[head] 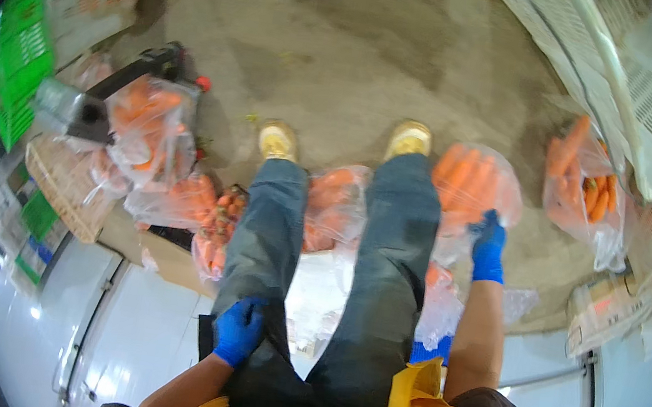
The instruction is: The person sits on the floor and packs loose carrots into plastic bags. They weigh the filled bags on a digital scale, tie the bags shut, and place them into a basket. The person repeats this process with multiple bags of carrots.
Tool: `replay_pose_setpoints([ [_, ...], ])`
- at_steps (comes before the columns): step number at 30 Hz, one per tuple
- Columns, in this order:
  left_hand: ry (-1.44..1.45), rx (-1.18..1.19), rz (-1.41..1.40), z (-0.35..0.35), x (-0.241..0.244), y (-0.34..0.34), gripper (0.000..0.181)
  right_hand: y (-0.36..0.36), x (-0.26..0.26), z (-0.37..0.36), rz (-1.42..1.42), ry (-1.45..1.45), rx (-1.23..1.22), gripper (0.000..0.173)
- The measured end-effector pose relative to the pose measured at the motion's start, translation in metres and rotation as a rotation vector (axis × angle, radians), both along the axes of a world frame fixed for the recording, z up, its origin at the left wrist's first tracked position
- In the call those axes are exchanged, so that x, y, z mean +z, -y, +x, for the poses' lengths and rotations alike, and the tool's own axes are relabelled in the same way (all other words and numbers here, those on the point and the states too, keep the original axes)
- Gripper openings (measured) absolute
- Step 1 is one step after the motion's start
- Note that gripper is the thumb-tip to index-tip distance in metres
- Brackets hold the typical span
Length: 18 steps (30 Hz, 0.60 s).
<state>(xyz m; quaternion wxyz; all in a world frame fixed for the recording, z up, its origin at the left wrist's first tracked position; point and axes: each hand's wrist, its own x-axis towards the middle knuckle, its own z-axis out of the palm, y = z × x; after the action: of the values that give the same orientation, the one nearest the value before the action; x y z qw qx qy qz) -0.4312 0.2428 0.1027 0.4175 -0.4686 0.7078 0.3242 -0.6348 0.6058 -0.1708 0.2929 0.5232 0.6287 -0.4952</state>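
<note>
My right hand (489, 247), in a blue glove, grips the near right edge of a clear plastic bag of carrots (466, 177) beside my right shin. The carrots in it lie side by side. Loose clear plastic (438, 321) hangs nearer to me, below that bag. My left hand (239, 328), also gloved in blue, rests with curled fingers on my left thigh and holds nothing that I can see. Between my legs lies another bag of carrots (337, 199).
More bagged carrots (148, 126) are heaped at left beside a black-handled device (134, 70). An opened carrot bag (583, 172) stands at right by a pale plastic crate (629, 78). A green crate (20, 50) is at far left. White panels (137, 327) rise behind me.
</note>
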Motion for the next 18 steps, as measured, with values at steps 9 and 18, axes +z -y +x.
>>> replay_pose_setpoints([
  [9, -0.122, 0.185, 0.006, 0.032, -0.002, 0.005, 0.015, 0.052, 0.039, 0.020, -0.330, 0.459, 0.476, 0.011],
  [18, -0.094, 0.285, 0.092, 0.042, -0.002, 0.018, 0.016, 0.031, 0.070, 0.024, -0.268, 0.725, 0.626, 0.015],
])
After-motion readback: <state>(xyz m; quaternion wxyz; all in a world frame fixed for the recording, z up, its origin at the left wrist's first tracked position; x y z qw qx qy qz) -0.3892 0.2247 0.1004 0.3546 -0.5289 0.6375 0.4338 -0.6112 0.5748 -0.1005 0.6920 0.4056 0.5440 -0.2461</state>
